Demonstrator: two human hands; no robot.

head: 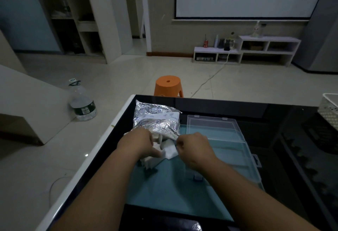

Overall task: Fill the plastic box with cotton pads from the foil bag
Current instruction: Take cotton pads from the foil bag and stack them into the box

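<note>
A silver foil bag (157, 119) lies on the teal mat (164, 188), its open mouth toward me. White square cotton pads (170, 151) spill from the mouth. My left hand (139, 143) rests at the mouth, fingers closed on a clump of pads (152, 160). My right hand (193, 148) pinches the bag's lower right edge beside the pads. The clear plastic box (225, 139) lies open to the right, lid hinged back; its near corner is hidden under my right wrist. I see no pads in its visible part.
The mat sits on a black glass table (283, 139) with a white left rim. A white mesh basket (329, 110) stands at the far right edge. An orange stool (168, 86) and a large water bottle (82, 102) stand on the floor beyond.
</note>
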